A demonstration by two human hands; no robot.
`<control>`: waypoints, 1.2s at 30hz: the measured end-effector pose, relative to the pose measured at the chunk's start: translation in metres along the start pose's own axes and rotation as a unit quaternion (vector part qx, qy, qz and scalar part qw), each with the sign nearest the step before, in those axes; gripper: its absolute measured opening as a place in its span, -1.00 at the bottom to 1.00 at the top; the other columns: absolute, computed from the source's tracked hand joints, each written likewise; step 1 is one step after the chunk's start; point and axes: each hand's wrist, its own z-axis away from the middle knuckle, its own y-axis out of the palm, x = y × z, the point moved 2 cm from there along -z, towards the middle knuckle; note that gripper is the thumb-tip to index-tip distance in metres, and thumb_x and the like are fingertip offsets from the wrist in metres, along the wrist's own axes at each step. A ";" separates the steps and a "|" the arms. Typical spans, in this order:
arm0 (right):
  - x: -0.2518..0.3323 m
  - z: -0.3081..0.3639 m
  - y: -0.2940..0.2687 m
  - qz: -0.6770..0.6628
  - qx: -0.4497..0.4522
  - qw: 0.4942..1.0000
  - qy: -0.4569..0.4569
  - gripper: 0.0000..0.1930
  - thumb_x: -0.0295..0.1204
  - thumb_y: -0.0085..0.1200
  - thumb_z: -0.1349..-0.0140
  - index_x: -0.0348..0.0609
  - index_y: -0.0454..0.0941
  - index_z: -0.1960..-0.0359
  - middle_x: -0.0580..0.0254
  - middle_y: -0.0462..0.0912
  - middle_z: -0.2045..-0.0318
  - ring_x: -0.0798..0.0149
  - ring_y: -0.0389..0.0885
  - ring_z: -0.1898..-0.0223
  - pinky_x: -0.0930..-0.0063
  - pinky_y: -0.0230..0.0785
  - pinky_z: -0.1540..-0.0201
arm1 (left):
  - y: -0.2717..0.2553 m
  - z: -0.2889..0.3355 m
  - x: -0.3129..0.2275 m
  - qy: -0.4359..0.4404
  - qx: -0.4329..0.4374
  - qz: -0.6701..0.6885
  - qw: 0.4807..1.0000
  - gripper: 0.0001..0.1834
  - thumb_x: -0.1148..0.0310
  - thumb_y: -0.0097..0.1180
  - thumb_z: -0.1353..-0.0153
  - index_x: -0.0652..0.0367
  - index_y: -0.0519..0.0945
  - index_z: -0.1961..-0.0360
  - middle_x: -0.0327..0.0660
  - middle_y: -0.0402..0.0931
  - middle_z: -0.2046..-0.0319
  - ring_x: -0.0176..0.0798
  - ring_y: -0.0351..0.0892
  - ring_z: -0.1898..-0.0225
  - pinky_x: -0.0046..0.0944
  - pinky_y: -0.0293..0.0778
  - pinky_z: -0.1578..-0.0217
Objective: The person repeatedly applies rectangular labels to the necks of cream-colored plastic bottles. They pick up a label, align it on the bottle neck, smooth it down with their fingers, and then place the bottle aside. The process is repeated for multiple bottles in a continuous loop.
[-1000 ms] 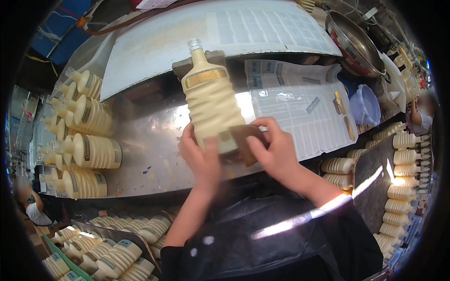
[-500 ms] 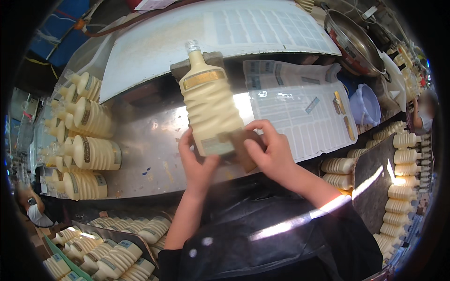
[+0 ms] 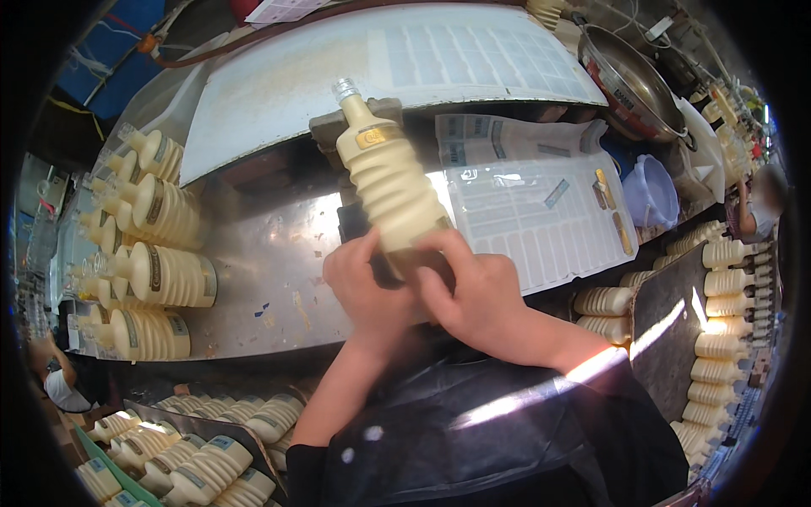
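A cream ribbed bottle (image 3: 397,182) with a clear threaded neck and a gold label on its shoulder lies tilted in front of me, neck pointing away. Under its shoulder sits a grey-brown block (image 3: 386,111). My left hand (image 3: 365,283) grips the bottle's base from the left, fingers curled and partly blurred. At the base's right side my right hand (image 3: 477,287) is closed, pinching a brown flat piece (image 3: 412,260) against the bottle. That piece is mostly hidden by my fingers and smeared by motion, so its kind is unclear.
Several cream bottles (image 3: 165,275) stand in rows at the left of the metal table (image 3: 262,245). A translucent label sheet (image 3: 515,220) lies to the right, near a lilac bucket (image 3: 655,193) and a steel pan (image 3: 634,80). More bottles fill crates (image 3: 190,465) below and racks (image 3: 722,313) at right.
The bottle has turned about its length, its gold label now narrower, and its base has swung right. My left hand has shifted right and closed in; the brown piece has moved left.
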 end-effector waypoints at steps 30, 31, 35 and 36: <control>-0.019 0.005 0.010 -0.066 -0.032 0.997 0.019 -0.73 -0.42 0.15 -0.33 -0.09 0.47 -0.04 0.13 0.53 0.68 0.09 0.58 0.65 0.26 0.33 0.54 | -0.005 0.003 0.013 -0.178 0.066 0.063 0.980 -0.18 0.18 0.36 -0.07 0.28 0.35 -0.33 0.01 0.39 -0.08 0.03 0.34 -0.17 0.03 0.21 -0.24; -0.019 0.000 0.006 -0.051 0.032 0.996 0.058 -0.70 -0.32 0.12 -0.35 -0.03 0.44 -0.08 -0.06 0.65 0.57 -0.22 0.67 0.50 -0.04 0.51 0.38 | -0.001 0.000 0.013 -0.213 0.060 0.072 0.973 -0.22 0.18 0.31 -0.13 0.30 0.34 -0.33 0.03 0.39 -0.09 0.04 0.33 -0.18 0.03 0.20 -0.26; -0.056 0.003 0.005 -0.076 0.001 0.991 0.114 -0.71 -0.34 0.11 -0.35 -0.06 0.44 -0.06 -0.05 0.64 0.58 -0.20 0.65 0.51 0.00 0.46 0.41 | 0.006 0.005 0.027 -0.210 0.035 0.123 0.969 -0.37 0.17 0.05 -0.35 0.35 0.33 -0.33 0.06 0.36 -0.11 0.07 0.32 -0.18 0.04 0.18 -0.29; -0.065 0.004 0.006 -0.094 0.005 0.986 0.139 -0.71 -0.34 0.11 -0.35 -0.06 0.44 -0.06 -0.05 0.64 0.58 -0.20 0.65 0.51 0.02 0.45 0.42 | 0.008 0.005 0.028 -0.200 0.033 0.124 0.971 -0.39 0.18 0.01 -0.38 0.36 0.33 -0.33 0.07 0.36 -0.13 0.07 0.32 -0.19 0.04 0.18 -0.29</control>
